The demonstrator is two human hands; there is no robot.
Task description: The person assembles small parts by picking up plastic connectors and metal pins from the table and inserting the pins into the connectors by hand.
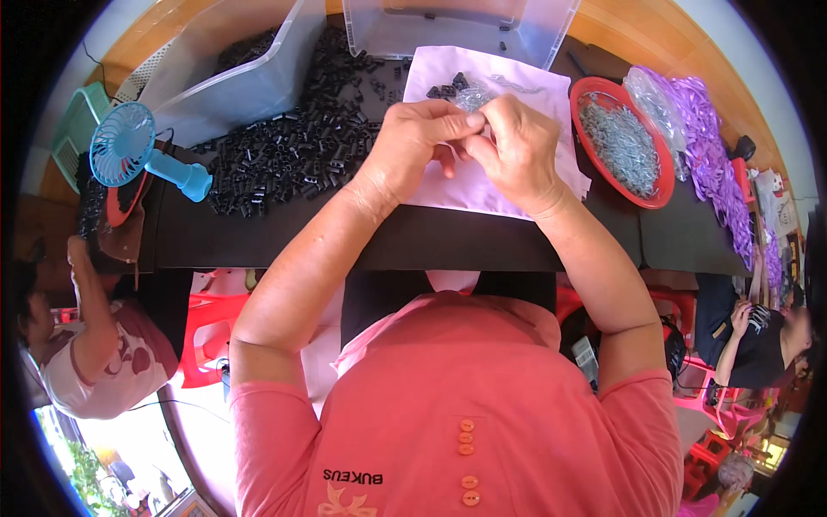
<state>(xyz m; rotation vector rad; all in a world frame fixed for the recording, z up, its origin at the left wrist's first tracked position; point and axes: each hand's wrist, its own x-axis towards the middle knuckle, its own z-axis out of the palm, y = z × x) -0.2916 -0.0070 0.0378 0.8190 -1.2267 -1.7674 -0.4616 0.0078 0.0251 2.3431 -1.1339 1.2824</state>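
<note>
Above a pale pink cloth [482, 196] on the dark table, my left hand [419, 142] and my right hand [522, 148] meet with their fingertips pinched together. Whatever lies between the fingers is too small or hidden to make out. Just beyond my hands, a few black plastic pieces [448, 89] rest on the cloth beside a little heap of clear or silvery small parts [475, 96]. A large spread of black plastic pieces [284, 159] covers the table to the left of my left hand.
A red oval basket [661, 189] of small silvery parts stands at right, near purple straps [702, 146]. Clear plastic bins [258, 90] [525, 47] stand at the back. A blue fan [129, 146] is at left. Other people sit at both sides.
</note>
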